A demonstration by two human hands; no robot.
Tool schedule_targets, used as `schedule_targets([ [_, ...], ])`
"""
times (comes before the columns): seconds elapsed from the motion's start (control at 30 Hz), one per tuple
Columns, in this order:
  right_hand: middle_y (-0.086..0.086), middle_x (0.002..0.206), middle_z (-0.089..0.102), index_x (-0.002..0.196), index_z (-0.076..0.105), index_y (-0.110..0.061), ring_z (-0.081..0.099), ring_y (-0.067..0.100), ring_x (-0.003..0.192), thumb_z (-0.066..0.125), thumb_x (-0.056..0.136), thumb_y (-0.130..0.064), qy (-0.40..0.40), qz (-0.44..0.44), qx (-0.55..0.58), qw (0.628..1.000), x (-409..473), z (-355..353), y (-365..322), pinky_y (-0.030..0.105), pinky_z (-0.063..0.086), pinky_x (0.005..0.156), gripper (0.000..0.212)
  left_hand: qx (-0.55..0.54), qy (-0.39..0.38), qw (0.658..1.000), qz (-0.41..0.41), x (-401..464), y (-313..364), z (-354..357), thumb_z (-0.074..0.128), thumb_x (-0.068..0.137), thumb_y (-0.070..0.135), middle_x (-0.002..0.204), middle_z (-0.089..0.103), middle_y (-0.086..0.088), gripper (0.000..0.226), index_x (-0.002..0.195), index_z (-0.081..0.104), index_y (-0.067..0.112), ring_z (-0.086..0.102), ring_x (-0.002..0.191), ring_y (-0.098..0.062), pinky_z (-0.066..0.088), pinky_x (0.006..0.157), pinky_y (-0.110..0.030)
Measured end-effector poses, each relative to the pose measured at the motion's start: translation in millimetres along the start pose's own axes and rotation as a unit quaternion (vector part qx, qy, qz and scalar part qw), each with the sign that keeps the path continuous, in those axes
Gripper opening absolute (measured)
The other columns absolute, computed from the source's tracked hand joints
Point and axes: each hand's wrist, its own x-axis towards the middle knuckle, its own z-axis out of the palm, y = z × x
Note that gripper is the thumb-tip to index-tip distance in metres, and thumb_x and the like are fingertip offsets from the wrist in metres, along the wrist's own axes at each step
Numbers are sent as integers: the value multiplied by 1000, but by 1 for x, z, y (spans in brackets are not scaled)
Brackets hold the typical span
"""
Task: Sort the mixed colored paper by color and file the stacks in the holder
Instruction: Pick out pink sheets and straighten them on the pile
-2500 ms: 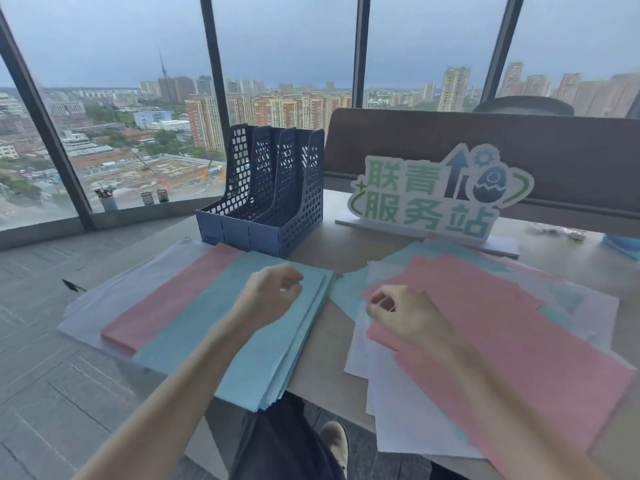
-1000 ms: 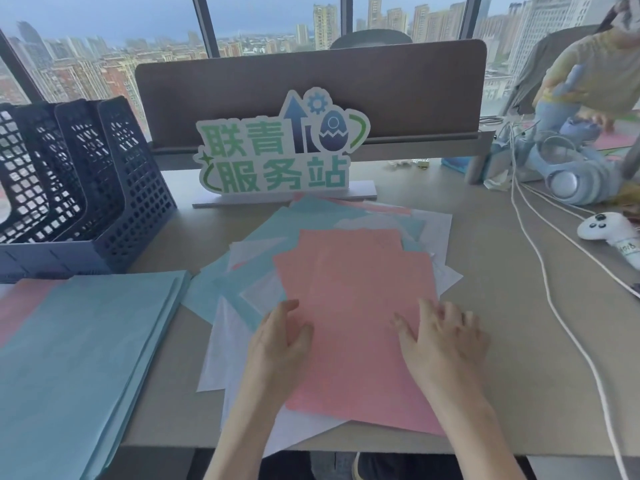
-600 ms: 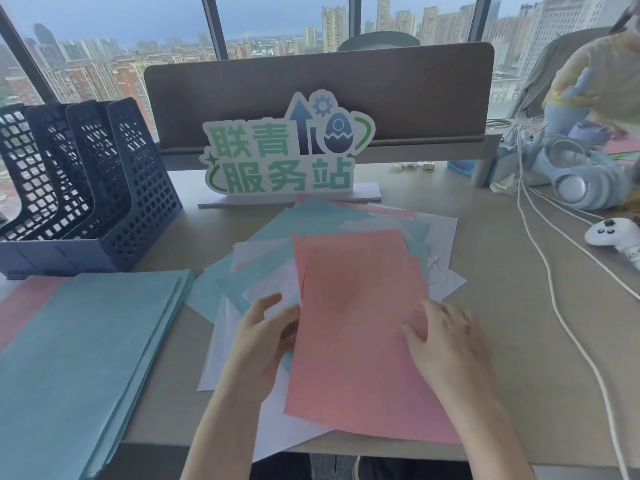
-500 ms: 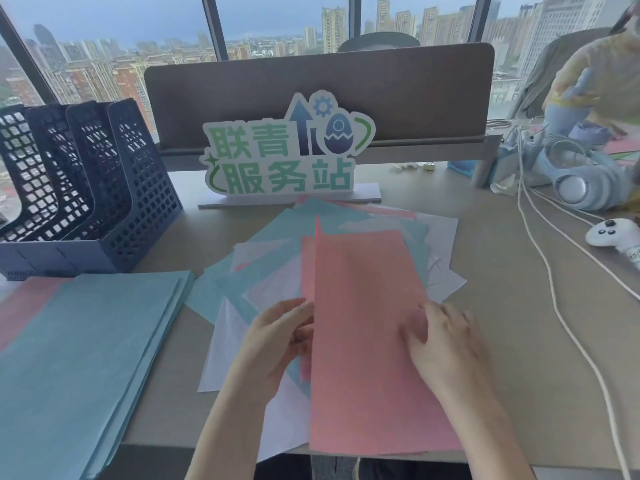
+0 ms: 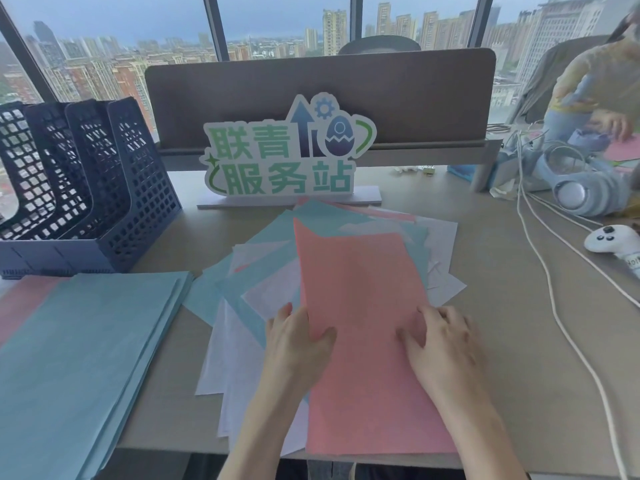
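Observation:
A pink sheet [image 5: 356, 285] lies on top of the mixed pile [image 5: 263, 271] of blue, white and pink paper in the middle of the desk. My left hand [image 5: 294, 337] pinches the pink sheet's left edge, thumb on top. On its lower right part my right hand [image 5: 440, 344] presses down with spread fingers. A sorted blue stack [image 5: 86, 348] sits at the left, with a pink stack [image 5: 20, 306] showing beyond it. The dark blue mesh file holder [image 5: 114, 188] stands empty at the back left.
A green-lettered sign [image 5: 287, 157] stands behind the pile before a brown divider [image 5: 311, 88]. At the right are white cables [image 5: 554, 271], a white controller [image 5: 613, 240] and headphones [image 5: 585, 192]. Another person [image 5: 595, 91] sits at the far right. The desk's front edge runs under my wrists.
My view swung right from the sorted stacks to the mixed pile. My left hand lifted the pink sheet's left edge and now grips it; my right hand stayed pressed on it.

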Motion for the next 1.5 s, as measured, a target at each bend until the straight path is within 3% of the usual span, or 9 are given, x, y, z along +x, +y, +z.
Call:
schedule_targets([
  [0.1, 2, 110, 57, 122, 62, -17, 49, 24, 105, 66, 90, -46, -2, 0, -3, 1000, 1, -1, -1, 36, 48, 80, 43, -142, -5, 990, -18, -2, 5, -11, 63, 81, 22, 87, 71, 9, 14, 89, 68, 32, 66, 93, -17, 55, 84, -34],
  [0.23, 2, 112, 57, 122, 62, -17, 53, 25, 104, 67, 90, -45, -3, 4, -2, 1000, 0, -1, -2, 36, 50, 79, 43, -255, -31, 965, -52, -2, 9, -13, 62, 85, 5, 81, 76, 7, 22, 91, 73, 23, 70, 69, -4, 58, 65, -23],
  [0.47, 1, 110, 56, 116, 62, -18, 51, 23, 104, 65, 91, -48, -1, 0, -13, 1000, 0, -1, -1, 35, 48, 79, 40, -318, -31, 943, -92, 6, 13, -17, 64, 86, 3, 89, 78, -4, 20, 98, 73, 16, 74, 86, -24, 61, 78, -41],
  [0.57, 0, 110, 57, 117, 62, -19, 52, 23, 105, 65, 90, -49, 1, 0, -7, 1000, 0, 0, -2, 35, 49, 80, 41, -290, -39, 953, -80, 6, 12, -13, 63, 87, 9, 92, 77, -2, 19, 99, 72, 20, 74, 88, -23, 59, 85, -46],
  [0.77, 0, 112, 59, 120, 64, -19, 53, 25, 106, 65, 90, -48, 6, -2, 9, 1000, 0, -1, -3, 36, 48, 81, 42, -154, 3, 985, -72, 16, 0, 11, 53, 59, 55, 103, 64, 0, 40, 94, 61, 38, 63, 101, -27, 55, 87, -47],
  [1.1, -1, 114, 57, 122, 62, -20, 52, 23, 107, 64, 91, -49, -2, -1, -6, 1000, -1, -1, -3, 37, 49, 81, 43, -237, -15, 969, -69, 11, 12, -18, 64, 87, 13, 86, 76, -3, 13, 90, 73, 21, 73, 85, -26, 59, 83, -49],
  [1.2, -1, 113, 57, 120, 63, -20, 53, 22, 104, 64, 91, -49, -2, -3, -11, 1000, -1, 1, -4, 36, 49, 78, 42, -223, 1, 973, -66, 11, 9, -16, 63, 86, 16, 86, 74, -6, 10, 89, 71, 22, 71, 82, -25, 57, 82, -48],
  [1.37, 0, 112, 59, 118, 64, -17, 53, 24, 104, 66, 90, -47, 3, -10, -11, 1000, -1, 4, -3, 37, 48, 77, 41, -198, -11, 979, -38, 11, 7, -7, 63, 83, 26, 90, 73, 16, 21, 103, 67, 33, 70, 90, -11, 57, 88, -41],
  [1.5, -3, 107, 60, 106, 63, -18, 48, 23, 102, 60, 93, -47, -18, -49, -23, 998, -2, 3, -11, 36, 47, 75, 32, -165, 8, 986, -25, 14, 0, -2, 62, 84, 29, 94, 72, 12, 21, 104, 63, 32, 67, 92, -13, 55, 87, -40],
])
